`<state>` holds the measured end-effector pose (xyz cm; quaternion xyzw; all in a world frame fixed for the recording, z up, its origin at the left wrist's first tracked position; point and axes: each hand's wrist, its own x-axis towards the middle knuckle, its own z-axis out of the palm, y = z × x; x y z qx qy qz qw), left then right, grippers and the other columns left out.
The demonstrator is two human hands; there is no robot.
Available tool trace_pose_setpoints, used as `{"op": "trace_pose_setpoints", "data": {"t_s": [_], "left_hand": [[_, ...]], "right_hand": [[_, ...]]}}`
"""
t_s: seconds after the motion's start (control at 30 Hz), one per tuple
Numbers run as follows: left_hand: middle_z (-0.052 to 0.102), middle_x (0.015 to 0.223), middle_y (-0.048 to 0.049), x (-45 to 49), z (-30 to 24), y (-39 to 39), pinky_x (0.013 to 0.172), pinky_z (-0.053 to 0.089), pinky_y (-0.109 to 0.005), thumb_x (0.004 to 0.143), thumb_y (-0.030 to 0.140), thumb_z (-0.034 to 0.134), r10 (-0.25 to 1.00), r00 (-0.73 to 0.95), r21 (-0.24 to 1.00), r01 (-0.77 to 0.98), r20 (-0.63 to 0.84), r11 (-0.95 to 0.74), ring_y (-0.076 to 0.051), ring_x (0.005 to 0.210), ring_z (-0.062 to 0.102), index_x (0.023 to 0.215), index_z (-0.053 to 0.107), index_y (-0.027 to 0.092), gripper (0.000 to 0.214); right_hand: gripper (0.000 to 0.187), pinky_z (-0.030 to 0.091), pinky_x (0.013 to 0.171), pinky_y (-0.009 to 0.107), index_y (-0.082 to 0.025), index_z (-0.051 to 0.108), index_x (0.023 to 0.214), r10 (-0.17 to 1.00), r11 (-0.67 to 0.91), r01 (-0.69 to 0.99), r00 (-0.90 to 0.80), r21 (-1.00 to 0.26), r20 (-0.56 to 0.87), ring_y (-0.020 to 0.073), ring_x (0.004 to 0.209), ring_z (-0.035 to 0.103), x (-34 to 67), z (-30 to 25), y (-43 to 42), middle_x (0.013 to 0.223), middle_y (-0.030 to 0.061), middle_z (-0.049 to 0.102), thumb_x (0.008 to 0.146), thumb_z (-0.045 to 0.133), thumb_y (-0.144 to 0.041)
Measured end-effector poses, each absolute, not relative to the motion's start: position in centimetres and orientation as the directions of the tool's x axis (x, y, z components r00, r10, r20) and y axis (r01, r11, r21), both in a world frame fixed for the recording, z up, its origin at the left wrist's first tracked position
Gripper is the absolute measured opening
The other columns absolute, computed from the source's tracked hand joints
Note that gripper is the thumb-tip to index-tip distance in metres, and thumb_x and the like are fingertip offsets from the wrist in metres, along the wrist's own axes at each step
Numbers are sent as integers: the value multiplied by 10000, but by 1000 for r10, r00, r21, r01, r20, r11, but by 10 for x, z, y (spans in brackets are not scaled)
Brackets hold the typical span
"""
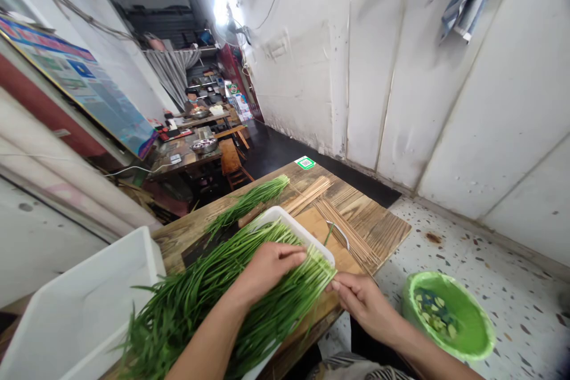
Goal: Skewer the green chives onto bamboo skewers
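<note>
A bare white wall lamp (pixel 224 10) glares to a featureless glow at the far end, beyond which the dark slatted shutter (pixel 155 24) sinks into dimness. Even, softly shadowed light covers the long green leafy stalks (pixel 191 285). Wide-angle distortion stretches the white rectangular plastic tub (pixel 93 291) at the left edge, and distant detail blurs.

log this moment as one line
left hand: over green stalks; right hand: at pale stalk ends; sticks: on table; green basin: on floor

The left hand (pixel 272 262) hides some green stalks (pixel 222 261) beneath it.
</note>
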<state>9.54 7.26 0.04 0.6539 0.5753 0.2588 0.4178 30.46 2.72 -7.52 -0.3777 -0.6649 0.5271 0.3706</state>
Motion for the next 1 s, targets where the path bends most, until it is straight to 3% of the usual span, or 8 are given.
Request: {"op": "trace_pose_setpoints", "data": {"t_s": [0.07, 0.13, 0.27, 0.33, 0.5, 0.67, 0.87, 1.0], "left_hand": [[687, 781, -22, 82, 7, 81, 647, 368, -246, 676, 426, 578, 999, -18, 735, 678, 41, -18, -195, 720, 573, 792, 698, 189, 290], [668, 672, -25, 73, 10, 88, 582, 336, -242, 698, 437, 542, 984, -116, 590, 808, 137, 13, -178, 627, 556, 695, 686, 178, 296], [570, 513, -22, 76, 1, 94, 516, 264, -245, 788, 373, 421, 990, -7, 310, 950, 138, -37, -138, 508, 473, 532, 625, 160, 391], [585, 568, -34, 83, -9, 95, 545, 281, -248, 798, 368, 421, 985, 19, 199, 978, 170, -53, -149, 557, 491, 607, 654, 166, 362], [634, 738, -77, 92, -27, 104, 685, 337, -280, 754, 304, 529, 987, 84, 105, 989, 140, -99, -195, 736, 541, 744, 692, 175, 208], [641, 753, -80, 97, -21, 102, 714, 363, -297, 776, 230, 486, 986, 75, 232, 967, 149, -109, -195, 751, 546, 691, 677, 165, 218], [661, 735, -41, 105, -20, 81, 644, 433, -274, 736, 281, 520, 999, -9, 724, 689, 31, -16, -172, 670, 582, 821, 643, 146, 202], [693, 800, -61, 109, -25, 79, 697, 454, -304, 695, 319, 576, 998, -50, 838, 542, -40, 61, -202, 740, 608, 856, 682, 139, 264]], "right_hand": [[327, 237, 441, 202, -145, 554, 789, 899, 128, 96, -431, -987, 74, 87, 467, 280, 305, -79, 26, 527, -66, 298, 888, 379, -402], [334, 226, 427, 202, -142, 548, 795, 906, 87, 73, -420, -994, 49, 85, 449, 266, 304, -82, 25, 506, -75, 282, 886, 376, -414], [317, 210, 410, 199, -154, 523, 747, 916, 61, 48, -399, -997, 37, 81, 436, 265, 299, -86, 26, 500, -75, 283, 887, 382, -401], [304, 209, 408, 198, -162, 509, 714, 921, 70, 45, -387, -997, 47, 78, 436, 265, 298, -88, 27, 501, -73, 283, 888, 391, -382], [284, 223, 393, 191, -169, 510, 727, 925, 61, 37, -378, -997, 43, 77, 420, 282, 298, -87, 29, 490, -73, 301, 885, 400, -377], [284, 213, 364, 183, -173, 500, 750, 918, 7, -29, -397, -1000, 18, 66, 366, 276, 296, -82, 32, 445, -89, 315, 877, 400, -407], [300, 202, 370, 184, -156, 524, 775, 919, 9, -38, -394, -999, 23, 69, 378, 273, 294, -79, 31, 446, -92, 299, 873, 403, -412], [306, 195, 382, 189, -151, 534, 778, 918, 4, -42, -396, -999, 20, 70, 396, 252, 294, -77, 32, 463, -90, 281, 868, 408, -414]]}}
